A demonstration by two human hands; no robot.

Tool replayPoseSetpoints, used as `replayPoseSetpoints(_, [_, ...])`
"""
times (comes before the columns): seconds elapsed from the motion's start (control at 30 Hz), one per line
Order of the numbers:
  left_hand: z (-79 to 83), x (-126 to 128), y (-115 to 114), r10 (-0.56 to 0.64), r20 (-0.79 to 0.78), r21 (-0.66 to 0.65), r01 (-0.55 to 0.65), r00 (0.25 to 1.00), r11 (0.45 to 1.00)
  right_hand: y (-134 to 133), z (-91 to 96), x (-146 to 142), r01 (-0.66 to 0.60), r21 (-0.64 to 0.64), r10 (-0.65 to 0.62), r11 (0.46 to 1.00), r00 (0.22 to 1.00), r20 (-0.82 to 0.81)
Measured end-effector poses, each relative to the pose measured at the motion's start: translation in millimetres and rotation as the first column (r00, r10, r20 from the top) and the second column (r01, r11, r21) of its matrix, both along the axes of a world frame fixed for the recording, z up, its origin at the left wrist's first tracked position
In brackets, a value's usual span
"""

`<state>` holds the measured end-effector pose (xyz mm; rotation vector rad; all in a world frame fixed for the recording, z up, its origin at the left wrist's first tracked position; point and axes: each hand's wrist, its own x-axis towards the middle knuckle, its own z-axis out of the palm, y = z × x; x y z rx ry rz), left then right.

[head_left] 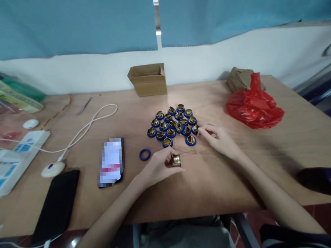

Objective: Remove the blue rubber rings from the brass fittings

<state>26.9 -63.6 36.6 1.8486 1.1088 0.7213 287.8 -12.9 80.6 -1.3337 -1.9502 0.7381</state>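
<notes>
My left hand (158, 165) is closed around a small brass cup-shaped fitting (177, 160), its fingers and thumb on either side. The fitting lies sideways just above the tabletop. My right hand (220, 137) has its fingertips pinched at a brass fitting with a blue ring (195, 129), at the right edge of a group. Several similar brass fittings (167, 142), each seated in a blue ring, make up that group in the middle of the table. A loose blue ring (144, 150) lies left of my left hand.
On the left are a phone with a lit screen (111, 160), a black phone (57, 203), a white power strip (28, 146) and a white cable (81, 130). An open cardboard box (151, 84) stands at the back. A red plastic bag (255, 108) and a dark bottle (321, 180) are on the right.
</notes>
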Motion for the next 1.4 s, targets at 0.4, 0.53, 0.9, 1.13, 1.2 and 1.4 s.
replayPoseSetpoints(0.4, [-0.5,-0.2,-2.0,0.044,-0.367,0.432,0.129,0.929,0.892,11.8,-34.0,12.8,0.108,0.107,-0.149,0.988,0.816,0.559])
replayPoseSetpoints(0.53, [-3.7,0.3,-1.2,0.086,-0.39,0.439,0.103,0.917,0.893,11.5,-31.0,11.0,0.155,0.123,-0.198,0.98,0.811,0.551])
replayPoseSetpoints(0.9, [-1.5,-8.3,6.0,0.143,-0.44,0.509,0.115,0.887,0.853,15.2,-24.9,16.9,0.351,0.173,-0.386,0.92,0.75,0.537])
replayPoseSetpoints(1.13, [18.4,-37.7,24.7,0.385,-0.427,0.594,-0.068,0.818,0.802,19.6,-28.7,20.6,0.388,0.174,-0.413,0.905,0.703,0.579])
replayPoseSetpoints(1.2, [19.4,-46.5,31.4,0.477,-0.483,0.587,-0.133,0.734,0.799,20.4,-29.4,21.4,0.391,0.178,-0.416,0.903,0.692,0.59])
replayPoseSetpoints(1.4, [7.2,-61.6,40.8,0.557,-0.673,0.507,-0.244,0.487,0.826,22.9,-28.8,26.1,0.406,0.191,-0.42,0.894,0.607,0.674])
